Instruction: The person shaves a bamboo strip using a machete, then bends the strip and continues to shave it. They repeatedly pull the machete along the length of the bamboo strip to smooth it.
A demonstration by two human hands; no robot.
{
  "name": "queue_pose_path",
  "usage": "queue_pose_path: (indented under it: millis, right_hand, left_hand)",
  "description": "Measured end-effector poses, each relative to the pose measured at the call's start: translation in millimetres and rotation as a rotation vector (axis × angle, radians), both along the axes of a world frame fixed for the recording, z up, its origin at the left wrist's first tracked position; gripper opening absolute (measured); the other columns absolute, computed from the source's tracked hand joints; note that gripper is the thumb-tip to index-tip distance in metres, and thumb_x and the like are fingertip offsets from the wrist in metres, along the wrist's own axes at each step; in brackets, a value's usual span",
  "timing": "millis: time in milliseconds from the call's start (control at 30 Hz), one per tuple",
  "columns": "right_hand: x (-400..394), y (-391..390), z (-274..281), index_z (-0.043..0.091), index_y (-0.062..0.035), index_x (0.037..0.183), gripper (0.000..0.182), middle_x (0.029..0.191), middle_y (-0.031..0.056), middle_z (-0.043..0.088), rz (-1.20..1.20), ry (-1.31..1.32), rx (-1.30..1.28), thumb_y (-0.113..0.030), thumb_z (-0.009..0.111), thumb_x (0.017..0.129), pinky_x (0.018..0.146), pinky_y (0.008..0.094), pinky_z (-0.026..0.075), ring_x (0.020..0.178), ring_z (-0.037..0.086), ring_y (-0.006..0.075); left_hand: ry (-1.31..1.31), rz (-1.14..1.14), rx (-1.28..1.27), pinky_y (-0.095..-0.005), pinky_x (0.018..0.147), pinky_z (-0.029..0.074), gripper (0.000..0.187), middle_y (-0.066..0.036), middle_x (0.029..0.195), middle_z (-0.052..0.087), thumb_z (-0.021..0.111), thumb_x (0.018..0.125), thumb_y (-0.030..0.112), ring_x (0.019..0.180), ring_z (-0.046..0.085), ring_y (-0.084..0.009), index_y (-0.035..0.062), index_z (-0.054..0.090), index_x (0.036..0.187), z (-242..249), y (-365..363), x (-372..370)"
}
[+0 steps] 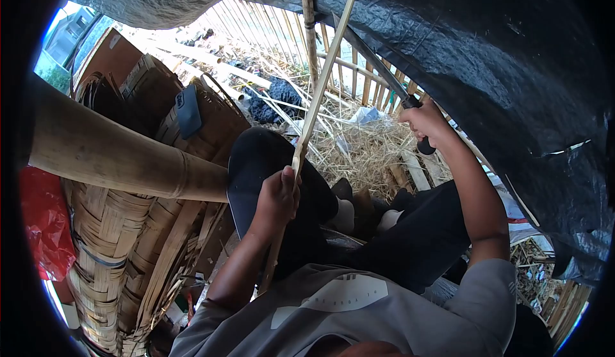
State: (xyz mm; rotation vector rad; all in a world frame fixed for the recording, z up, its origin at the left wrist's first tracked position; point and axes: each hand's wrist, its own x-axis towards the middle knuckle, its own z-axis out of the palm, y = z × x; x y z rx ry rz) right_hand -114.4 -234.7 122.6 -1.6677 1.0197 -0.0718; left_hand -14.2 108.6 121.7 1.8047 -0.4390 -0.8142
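My left hand [278, 197] is closed round a long, pale bamboo strip [325, 78] in front of my left knee. The strip slants up and away past the top of the view, and its lower end runs down beside my body. In my right hand [428, 125], fingers wrap the dark handle of a machete [383, 70]. Its long blade points up and to the left, with the tip close to the bamboo strip in this view. Both hands are apart, one on either side of my bent legs [410, 235].
A thick bamboo pole [128, 155] juts in from the left to my knee. Woven bamboo [106, 248] stands below it, beside a red plastic bag [46, 222]. Black sheeting [512, 81] hangs at right. Bamboo shavings [368, 158] litter the ground before a slatted fence [269, 20].
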Motion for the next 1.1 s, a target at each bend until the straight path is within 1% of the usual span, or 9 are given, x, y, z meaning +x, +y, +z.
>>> queue_pose_path:
  millis: [100,133,400,500,600,700,800,900,1100]
  right_hand:
    - [-2.4,-10.7,1.5,0.051,-0.0063,0.079,0.017,0.052,-0.0033,0.041,-0.05,-0.055,0.206,-0.009,0.068,0.076,0.041,0.0304,0.03,0.039,0.036,0.009]
    - [-2.1,-12.3,7.1,0.046,-0.0104,0.062,0.026,0.049,-0.0026,0.039,-0.08,-0.069,0.182,-0.011,0.066,0.079,0.041,0.0321,0.032,0.037,0.034,0.0079]
    - [-11.0,-43.3,11.0,0.044,-0.0134,0.057,0.033,0.049,-0.0043,0.038,-0.224,-0.272,0.165,-0.013,0.066,0.082,0.042,0.0308,0.031,0.038,0.033,0.0074]
    - [-14.9,-40.7,10.7,0.044,-0.0132,0.059,0.033,0.05,-0.0054,0.038,-0.151,-0.318,0.146,-0.013,0.067,0.083,0.042,0.0297,0.03,0.038,0.033,0.007]
    - [-17.8,-29.9,17.1,0.049,-0.0099,0.069,0.026,0.053,-0.0044,0.041,-0.039,-0.312,0.048,-0.015,0.072,0.08,0.043,0.0276,0.032,0.043,0.039,0.0075]
    - [-12.1,-16.0,7.6,0.054,-0.0052,0.078,0.026,0.056,-0.0029,0.047,-0.068,-0.246,-0.368,-0.018,0.076,0.075,0.048,0.0295,0.038,0.051,0.048,0.0107]
    - [-10.9,-7.7,8.4,0.056,-0.0023,0.071,0.03,0.059,0.0016,0.051,0.199,-0.244,-0.481,-0.022,0.078,0.072,0.058,0.0349,0.043,0.058,0.055,0.0155]
    - [-5.6,1.9,5.6,0.058,-0.0018,0.066,0.029,0.059,0.0067,0.054,0.354,-0.23,-0.559,-0.024,0.076,0.071,0.059,0.0373,0.043,0.057,0.056,0.0199]
    - [-1.9,10.2,-0.4,0.061,-0.0007,0.063,0.025,0.055,0.0128,0.056,0.464,-0.169,-0.646,-0.021,0.072,0.07,0.055,0.0416,0.044,0.054,0.06,0.0282]
  left_hand:
    - [-0.013,0.042,-0.015,-0.0224,0.038,0.035,0.05,0.001,0.053,0.046,0.035,0.107,0.046,0.039,0.043,-0.0069,0.0031,0.053,0.088,-4.4,-3.4,-3.7]
    - [0.009,0.02,-0.009,-0.0222,0.04,0.036,0.049,0.001,0.055,0.047,0.035,0.107,0.045,0.041,0.044,-0.0066,0.003,0.054,0.09,-2.4,-4.2,-2.5]
    - [0.483,-0.033,-0.178,-0.0286,0.063,0.05,0.042,-0.003,0.082,0.055,0.041,0.107,0.037,0.066,0.053,-0.011,0.0003,0.059,0.116,-13.1,-11.4,24.0]
    - [0.476,-0.047,-0.112,-0.0308,0.064,0.05,0.045,-0.003,0.082,0.054,0.042,0.107,0.038,0.068,0.054,-0.0134,-0.0007,0.057,0.124,-12.2,-20.2,31.8]
    - [0.417,-0.106,-0.043,-0.0331,0.068,0.05,0.041,-0.005,0.083,0.055,0.044,0.106,0.036,0.073,0.056,-0.0155,-0.0008,0.059,0.116,-3.0,-30.1,32.9]
    - [0.664,-0.168,-0.184,-0.034,0.07,0.049,0.034,-0.006,0.084,0.056,0.048,0.105,0.032,0.076,0.056,-0.0172,0.001,0.06,0.103,-4.6,-37.8,35.6]
    - [0.895,-0.195,-0.265,-0.0346,0.07,0.048,0.03,-0.007,0.086,0.058,0.051,0.103,0.031,0.076,0.056,-0.0174,0.0029,0.06,0.098,-10.2,-49.4,40.8]
    - [0.738,-0.329,-0.273,-0.0316,0.066,0.047,0.027,-0.007,0.087,0.058,0.052,0.102,0.029,0.073,0.055,-0.0161,0.0033,0.06,0.099,-22.5,-58.2,40.3]
    - [0.566,-0.416,-0.24,-0.0259,0.059,0.04,0.039,-0.002,0.08,0.054,0.048,0.105,0.029,0.067,0.05,-0.0122,-0.0017,0.053,0.128,-4.3,-62.6,36.8]
